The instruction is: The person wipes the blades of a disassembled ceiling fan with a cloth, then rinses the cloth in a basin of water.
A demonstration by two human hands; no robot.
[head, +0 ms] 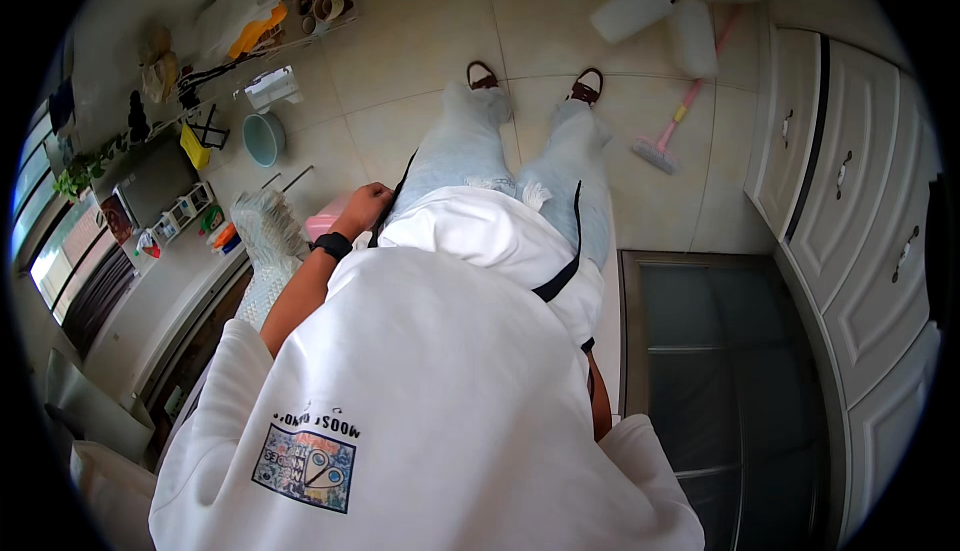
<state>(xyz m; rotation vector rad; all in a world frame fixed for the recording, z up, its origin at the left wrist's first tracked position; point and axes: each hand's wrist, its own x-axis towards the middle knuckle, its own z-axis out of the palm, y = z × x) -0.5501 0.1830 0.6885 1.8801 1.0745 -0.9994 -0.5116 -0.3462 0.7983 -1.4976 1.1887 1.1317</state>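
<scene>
My left hand (369, 207), with a black band on its wrist, is beside my left hip. Its fingers are curled against a black strap (391, 197); whether they grip it cannot be told. My right forearm (600, 401) shows below the waist on the right, but the right hand is hidden behind the white shirt (450, 371). Another black strap (562, 279) curves over the shirt's bunched hem on the right. Below the hem are light blue jeans (461, 138) with frayed white patches, and dark red and white shoes (586, 88) on the tiled floor.
A pink broom (667, 135) lies near several translucent plastic jugs (634, 11). White cabinets (859, 176) line the right, beside a dark glass-paned panel (705, 311). To the left are a light blue bucket (263, 138), a woven cover (262, 251) and a pink container (324, 219).
</scene>
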